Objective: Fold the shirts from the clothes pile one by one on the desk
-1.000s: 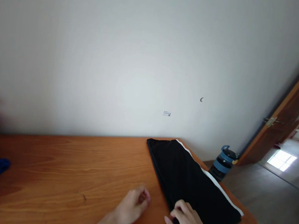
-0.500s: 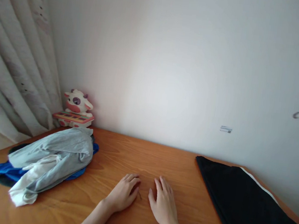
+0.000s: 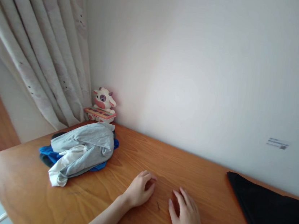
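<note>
Midway along the tabletop, I have the left hand loosely curled, right hand spread, both empty, between black cloth at right and, near the far left corner, a clothes pile whose overlapping layers could slip if tugged.

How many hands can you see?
2: the left hand and the right hand, both at the wooden table, between the clothes pile and the black cloth.

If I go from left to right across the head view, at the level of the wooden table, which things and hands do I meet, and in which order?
Crumpled pile of grey, white and blue cloth → left hand → right hand → black cloth.
</note>
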A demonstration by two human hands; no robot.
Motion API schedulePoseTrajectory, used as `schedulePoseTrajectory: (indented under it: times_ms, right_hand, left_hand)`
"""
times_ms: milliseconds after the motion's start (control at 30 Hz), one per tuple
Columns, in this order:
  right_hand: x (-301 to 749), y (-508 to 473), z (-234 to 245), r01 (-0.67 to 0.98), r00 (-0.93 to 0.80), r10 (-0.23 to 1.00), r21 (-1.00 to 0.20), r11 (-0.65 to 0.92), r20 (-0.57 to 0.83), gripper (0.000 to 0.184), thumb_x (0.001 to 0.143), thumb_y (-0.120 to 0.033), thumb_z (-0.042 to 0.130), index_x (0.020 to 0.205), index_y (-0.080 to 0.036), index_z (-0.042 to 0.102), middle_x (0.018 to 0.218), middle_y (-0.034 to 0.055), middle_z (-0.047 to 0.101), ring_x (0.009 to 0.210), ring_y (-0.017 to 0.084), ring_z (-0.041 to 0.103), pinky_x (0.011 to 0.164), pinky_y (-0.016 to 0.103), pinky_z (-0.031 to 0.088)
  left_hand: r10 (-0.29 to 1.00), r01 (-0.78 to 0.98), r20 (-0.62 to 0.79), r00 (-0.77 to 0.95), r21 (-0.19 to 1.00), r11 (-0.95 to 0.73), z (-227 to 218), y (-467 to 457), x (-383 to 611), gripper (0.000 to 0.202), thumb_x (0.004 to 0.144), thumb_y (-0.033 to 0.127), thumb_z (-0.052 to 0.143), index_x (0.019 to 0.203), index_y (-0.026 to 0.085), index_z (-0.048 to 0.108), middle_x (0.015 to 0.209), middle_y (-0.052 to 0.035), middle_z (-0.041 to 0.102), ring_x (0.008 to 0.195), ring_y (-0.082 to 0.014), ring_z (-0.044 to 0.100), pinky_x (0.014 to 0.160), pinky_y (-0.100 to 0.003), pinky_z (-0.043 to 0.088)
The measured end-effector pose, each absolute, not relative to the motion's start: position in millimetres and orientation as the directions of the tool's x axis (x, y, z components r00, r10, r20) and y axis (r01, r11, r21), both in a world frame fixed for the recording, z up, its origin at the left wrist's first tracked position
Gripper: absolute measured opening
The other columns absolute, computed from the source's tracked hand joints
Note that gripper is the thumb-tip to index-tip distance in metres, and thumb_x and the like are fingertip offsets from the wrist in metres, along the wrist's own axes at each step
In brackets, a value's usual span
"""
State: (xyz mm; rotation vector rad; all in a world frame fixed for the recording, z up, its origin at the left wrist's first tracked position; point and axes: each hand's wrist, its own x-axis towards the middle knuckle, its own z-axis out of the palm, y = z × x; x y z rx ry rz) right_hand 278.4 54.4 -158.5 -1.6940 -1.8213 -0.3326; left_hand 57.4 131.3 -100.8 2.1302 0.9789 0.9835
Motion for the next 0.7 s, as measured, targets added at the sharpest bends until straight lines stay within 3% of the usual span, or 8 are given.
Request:
schedulePoseTrajectory:
  times_ms: [100,167,233,367,467,633,700]
  right_hand:
    - [282.4,55.3,-161.3,0.944,-0.01,0.781,-0.253,0.214,0.624,0.032,0.095,-0.04,0.05,0.11,-0.02,0.07,0.119,0.0143,0.071,0.107,0.031,0.069,0.092,0.05,0.057]
    - [284.7,55.8,-163.0,0.93,-0.014,0.771,-0.275,0.244,0.637,0.03,0.095,-0.042,0.05,0.106,-0.022,0.07,0.114,0.0128,0.071,0.102,0.029,0.071,0.089,0.048,0.058]
    - [286.4,56.2,-164.2,0.919,-0.012,0.77,-0.297,0.26,0.638,0.03,0.094,-0.043,0.05,0.103,-0.022,0.07,0.112,0.012,0.071,0.099,0.028,0.071,0.087,0.046,0.059]
    - [288.6,56.3,-165.0,0.907,0.006,0.785,-0.335,0.257,0.62,0.034,0.094,-0.048,0.048,0.098,-0.023,0.072,0.109,0.0116,0.071,0.097,0.028,0.072,0.085,0.044,0.059]
    - [290.5,56.6,-166.5,0.901,0.007,0.791,-0.347,0.26,0.612,0.037,0.094,-0.051,0.048,0.097,-0.024,0.072,0.107,0.0114,0.072,0.095,0.027,0.072,0.084,0.044,0.059]
    - [294.5,57.9,-171.0,0.899,0.022,0.794,-0.359,0.25,0.607,0.041,0.093,-0.056,0.047,0.094,-0.025,0.074,0.107,0.011,0.073,0.094,0.027,0.073,0.083,0.042,0.06]
    - [296.0,58.4,-171.7,0.898,0.018,0.792,-0.358,0.256,0.61,0.042,0.092,-0.057,0.047,0.093,-0.026,0.075,0.106,0.0109,0.074,0.094,0.027,0.073,0.083,0.041,0.06]
  left_hand:
    - [0.923,0.184,0.298,0.244,0.92,-0.345,-106.4,139.4,57.6,0.015,0.086,0.027,0.062,0.097,0.021,0.07,0.094,-0.0081,0.071,0.085,-0.0202,0.066,0.077,-0.031,0.052]
    - [0.981,-0.052,0.179,0.072,0.983,-0.176,-106.5,147.8,53.8,0.02,0.085,0.035,0.066,0.097,0.02,0.067,0.09,-0.0067,0.069,0.08,-0.0181,0.065,0.07,-0.028,0.051]
    - [0.993,-0.302,0.072,-0.095,0.948,-0.097,-102.1,157.1,44.0,0.031,0.08,0.04,0.072,0.1,0.019,0.063,0.089,-0.0046,0.067,0.077,-0.0155,0.064,0.067,-0.025,0.05]
    - [0.931,-0.658,-0.09,-0.355,0.731,-0.18,-84.9,172.3,9.3,0.037,0.077,0.038,0.077,0.104,0.022,0.058,0.093,-0.0033,0.065,0.074,-0.0104,0.063,0.066,-0.021,0.049]
    - [0.893,-0.744,-0.169,-0.418,0.627,-0.229,-72.9,177.4,-15.1,0.03,0.083,0.037,0.072,0.104,0.025,0.054,0.099,-0.0036,0.065,0.078,-0.0096,0.065,0.07,-0.02,0.051]
    - [0.808,-0.67,-0.151,-0.57,0.655,-0.35,-62.0,178.6,-33.7,0.052,0.08,0.027,0.075,0.122,0.031,0.043,0.101,-0.0001,0.067,0.072,-0.0073,0.064,0.064,-0.017,0.048]
    - [0.788,-0.668,-0.19,-0.586,0.663,-0.337,-59.6,180.9,-38.8,0.05,0.081,0.029,0.073,0.121,0.03,0.042,0.102,-0.0015,0.068,0.07,-0.0076,0.064,0.061,-0.017,0.047]
